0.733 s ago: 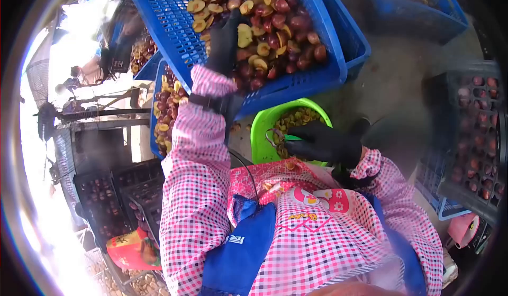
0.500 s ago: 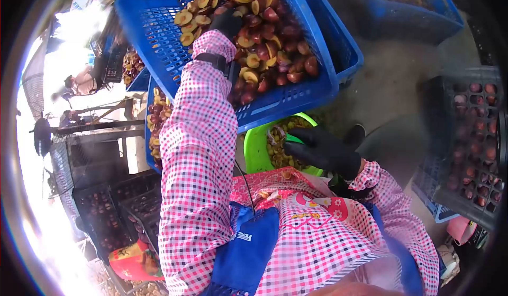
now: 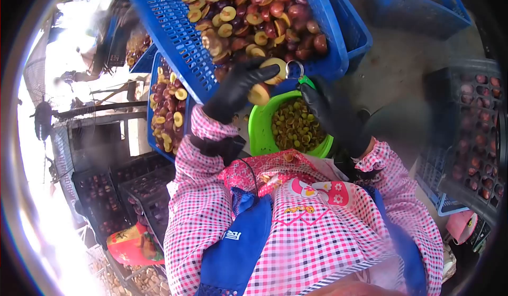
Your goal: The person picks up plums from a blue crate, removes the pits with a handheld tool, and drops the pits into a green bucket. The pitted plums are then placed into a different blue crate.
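My left hand point(image 3: 235, 87), in a black glove, is closed on halved plums point(image 3: 274, 70) with their pale cut faces showing, just over the near edge of a blue basket point(image 3: 185, 58) full of red plum halves. A second half point(image 3: 259, 94) hangs below its fingers. My right hand point(image 3: 333, 111), also black-gloved, grips a small tool with a green handle point(image 3: 306, 82) and a metal loop point(image 3: 294, 69); the loop is beside the plum half. Below both hands stands a bright green bucket point(image 3: 259, 129) holding small greenish-brown pieces.
A smaller blue basket point(image 3: 186, 117) of plum halves stands at the left. Black crates point(image 3: 153, 190) are at the lower left, and a dark crate of whole plums point(image 3: 450, 142) is at the right. Another blue basket point(image 3: 418, 18) is at the upper right, with a red bag point(image 3: 132, 246) at lower left.
My left hand has come back from the plum pile toward me and now holds plum halves. My right hand has risen from the bucket, bringing the green-handled tool up to them.
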